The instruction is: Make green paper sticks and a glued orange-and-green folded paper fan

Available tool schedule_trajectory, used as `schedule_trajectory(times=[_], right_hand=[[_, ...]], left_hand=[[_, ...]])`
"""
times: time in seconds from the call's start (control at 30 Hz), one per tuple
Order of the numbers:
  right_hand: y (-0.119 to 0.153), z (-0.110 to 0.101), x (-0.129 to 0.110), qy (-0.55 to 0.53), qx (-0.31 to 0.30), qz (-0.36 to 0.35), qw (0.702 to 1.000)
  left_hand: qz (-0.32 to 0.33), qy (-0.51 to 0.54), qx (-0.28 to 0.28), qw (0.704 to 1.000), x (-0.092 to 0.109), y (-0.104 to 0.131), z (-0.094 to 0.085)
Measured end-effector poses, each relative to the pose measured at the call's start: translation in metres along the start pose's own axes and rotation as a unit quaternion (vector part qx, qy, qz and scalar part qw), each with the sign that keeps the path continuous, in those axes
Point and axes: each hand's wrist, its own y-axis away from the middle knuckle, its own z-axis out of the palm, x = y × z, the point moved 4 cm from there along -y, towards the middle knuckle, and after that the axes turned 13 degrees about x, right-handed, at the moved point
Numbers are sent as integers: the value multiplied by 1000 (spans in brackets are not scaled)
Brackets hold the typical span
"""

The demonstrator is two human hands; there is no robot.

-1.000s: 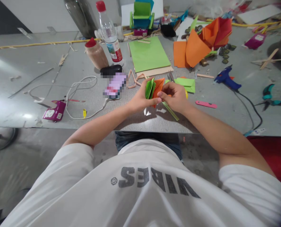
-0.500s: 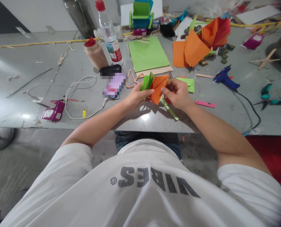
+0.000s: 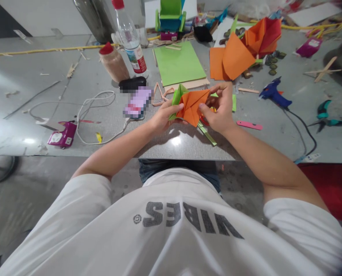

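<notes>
A folded orange paper piece (image 3: 194,105) is held above the table's front part, with a folded green paper piece (image 3: 178,96) against its left side. My left hand (image 3: 165,115) grips both, its thumb lying over the orange sheet and its other fingers mostly behind. At the orange paper's right edge, my right hand (image 3: 221,111) is curled with the thumb tip on the paper; its other fingertips are partly hidden. Below the right hand lie scissors with red-orange handles (image 3: 208,118), partly covered, and a narrow light-green paper strip (image 3: 207,135).
Left of my hands are a phone (image 3: 137,102) with a white cable, a bottle (image 3: 134,55) and a red-capped jar (image 3: 113,63). Green sheets (image 3: 179,63) and orange paper shapes (image 3: 237,57) lie behind. Rightward are a pink cutter (image 3: 249,125), a blue glue gun (image 3: 274,94) and pliers (image 3: 324,115).
My right hand has lifted slightly and its fingers have spread a little upward. The orange paper has turned and shows a wider face. My left hand still grips the papers.
</notes>
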Motion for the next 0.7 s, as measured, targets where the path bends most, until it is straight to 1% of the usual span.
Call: schedule_trajectory(times=[0.13, 0.23, 0.33, 0.37, 0.43, 0.5, 0.53, 0.63, 0.7], right_hand=[[-5, -5, -18, 59, 2, -100, 993], [-8, -7, -17, 103, -4, -137, 985], [-9, -7, -12, 117, -8, -157, 981], [-8, -7, -11, 121, -4, -152, 981], [-9, -10, -12, 130, 10, -121, 984], [-13, -13, -20, 143, 21, -81, 986], [-17, -14, -26, 151, 17, -60, 986], [-40, -19, -47, 179, -15, -16, 984], [-58, -24, -58, 196, -21, -2, 980]], left_hand=[[13, -6, -5, 1000, -3, -3, -1], [32, -26, 9, 999, -4, -4, -1], [51, -40, 14, 998, -6, -6, 0], [56, -41, 13, 998, -7, -6, 1], [58, -38, 15, 997, -9, -7, 1], [54, -35, 22, 998, -9, -8, 0], [51, -34, 25, 998, -8, -7, 0], [44, -30, 29, 998, -3, -5, 0], [35, -27, 35, 998, 0, -4, 0]])
